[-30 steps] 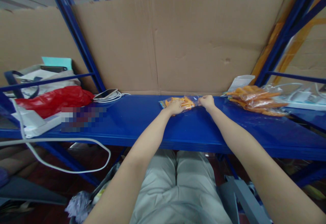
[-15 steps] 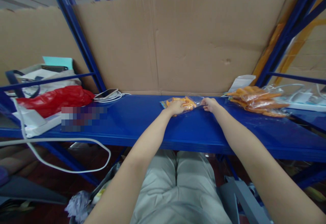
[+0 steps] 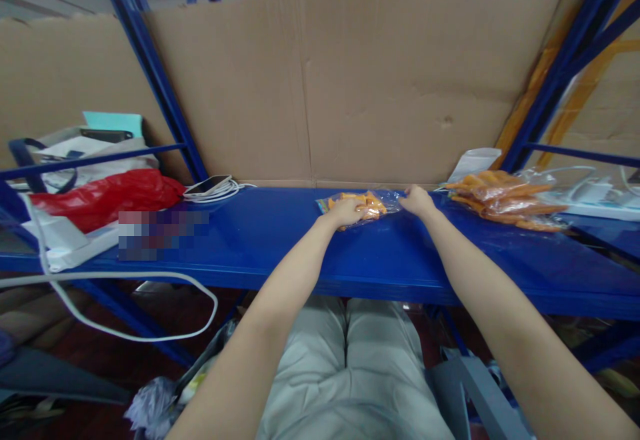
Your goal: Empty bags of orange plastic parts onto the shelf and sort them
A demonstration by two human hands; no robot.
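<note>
A clear plastic bag [image 3: 376, 212] with orange pieces inside lies flat on the blue shelf, its left end printed in colour. My left hand [image 3: 346, 211] rests over the bag's middle, fingers curled round the contents. At the bag's right end, my right hand [image 3: 418, 201] is closed, thumb and fingers pinching the loose clear plastic edge. Its fingertips are partly hidden. Further right sits a pile of similar clear bags [image 3: 505, 197] filled with orange pieces, apart from both hands.
A phone [image 3: 207, 187] and coiled white cable [image 3: 223, 191] lie at the back left. Beyond are a red plastic bag [image 3: 113, 193] and a white power strip [image 3: 83, 250]. A white cord [image 3: 210, 317] loops below the front edge. Cardboard [image 3: 360, 87] walls the back.
My right hand has turned slightly and shifted a little right and up along the bag's end. My left hand stays on the bag.
</note>
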